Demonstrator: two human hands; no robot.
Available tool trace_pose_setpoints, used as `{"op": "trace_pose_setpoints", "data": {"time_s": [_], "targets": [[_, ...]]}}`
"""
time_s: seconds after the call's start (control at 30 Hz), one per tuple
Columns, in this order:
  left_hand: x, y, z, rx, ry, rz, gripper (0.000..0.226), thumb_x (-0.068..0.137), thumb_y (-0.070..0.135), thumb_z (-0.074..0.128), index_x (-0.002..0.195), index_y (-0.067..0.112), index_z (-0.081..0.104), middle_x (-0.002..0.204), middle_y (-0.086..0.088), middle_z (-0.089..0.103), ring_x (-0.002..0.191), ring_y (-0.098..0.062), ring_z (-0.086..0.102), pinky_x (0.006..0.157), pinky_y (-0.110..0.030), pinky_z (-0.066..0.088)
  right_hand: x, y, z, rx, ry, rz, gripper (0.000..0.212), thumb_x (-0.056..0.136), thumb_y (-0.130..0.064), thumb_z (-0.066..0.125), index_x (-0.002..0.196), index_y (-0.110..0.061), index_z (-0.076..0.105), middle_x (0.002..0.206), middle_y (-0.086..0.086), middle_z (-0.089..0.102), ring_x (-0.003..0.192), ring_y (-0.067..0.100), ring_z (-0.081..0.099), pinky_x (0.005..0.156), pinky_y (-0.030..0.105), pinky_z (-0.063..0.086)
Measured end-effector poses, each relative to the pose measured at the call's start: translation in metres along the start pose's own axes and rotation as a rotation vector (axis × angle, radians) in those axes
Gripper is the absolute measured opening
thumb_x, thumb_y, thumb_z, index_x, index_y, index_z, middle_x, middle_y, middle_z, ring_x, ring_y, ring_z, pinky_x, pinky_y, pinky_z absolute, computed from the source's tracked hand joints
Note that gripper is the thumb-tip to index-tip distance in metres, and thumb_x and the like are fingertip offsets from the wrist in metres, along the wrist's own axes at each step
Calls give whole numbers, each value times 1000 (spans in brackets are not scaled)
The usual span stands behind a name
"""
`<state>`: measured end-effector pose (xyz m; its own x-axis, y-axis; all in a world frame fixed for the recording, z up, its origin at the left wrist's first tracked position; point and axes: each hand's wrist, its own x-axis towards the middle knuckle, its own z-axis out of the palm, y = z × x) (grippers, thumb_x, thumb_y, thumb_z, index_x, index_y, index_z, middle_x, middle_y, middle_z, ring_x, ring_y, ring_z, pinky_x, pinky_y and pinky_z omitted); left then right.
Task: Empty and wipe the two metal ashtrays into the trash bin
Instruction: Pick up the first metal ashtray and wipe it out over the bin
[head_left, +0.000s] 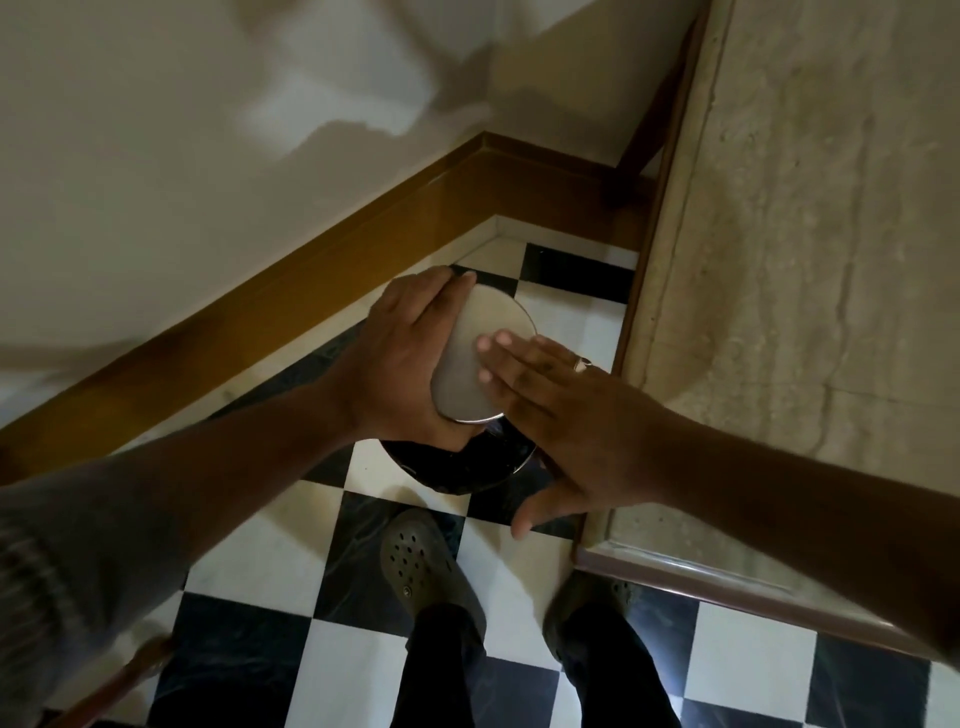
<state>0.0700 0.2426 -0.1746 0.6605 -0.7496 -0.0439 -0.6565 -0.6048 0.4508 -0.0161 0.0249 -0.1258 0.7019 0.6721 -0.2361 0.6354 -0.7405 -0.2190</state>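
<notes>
A round metal ashtray (488, 332) is turned upside down, its flat bottom facing me, directly above a round black trash bin (467, 467) on the floor. My left hand (400, 364) grips the ashtray by its left rim. My right hand (566, 415) lies flat with fingers spread, its fingertips touching the ashtray's bottom; a ring is on one finger. The bin's opening is mostly hidden behind my hands and the ashtray. Only one ashtray is in view.
The floor is black-and-white checkered tile (363, 665). A brown wooden baseboard (363, 239) runs along the white wall on the left. A rough beige surface with a brown edge (779, 260) stands on the right. My two shoes (421, 561) are below the bin.
</notes>
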Motion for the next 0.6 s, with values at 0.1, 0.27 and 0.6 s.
{"op": "trace_pose_setpoints", "data": {"time_s": [0.1,0.27,0.6], "targets": [[-2,1,8,17,21,21,122,57,67,81,141,-13,43,138,-33,51,126,-42,52,102,-50,49,-2,0,-3,18,98,17,120,73,-87,36,148,4,14,156,27,8,148,37,8,122,48,13],[-4,6,16,3,22,53,119,60,67,79,139,-15,45,140,-31,53,130,-40,51,106,-52,46,-1,-6,-2,31,112,39,119,73,-89,31,149,2,14,157,26,8,148,35,4,123,49,16],[-27,12,15,-62,-31,-64,131,58,78,69,151,-5,28,149,-25,44,136,-29,37,112,-39,33,6,-25,6,76,-62,58,131,65,-93,39,150,4,19,159,26,16,149,38,11,119,55,24]]}}
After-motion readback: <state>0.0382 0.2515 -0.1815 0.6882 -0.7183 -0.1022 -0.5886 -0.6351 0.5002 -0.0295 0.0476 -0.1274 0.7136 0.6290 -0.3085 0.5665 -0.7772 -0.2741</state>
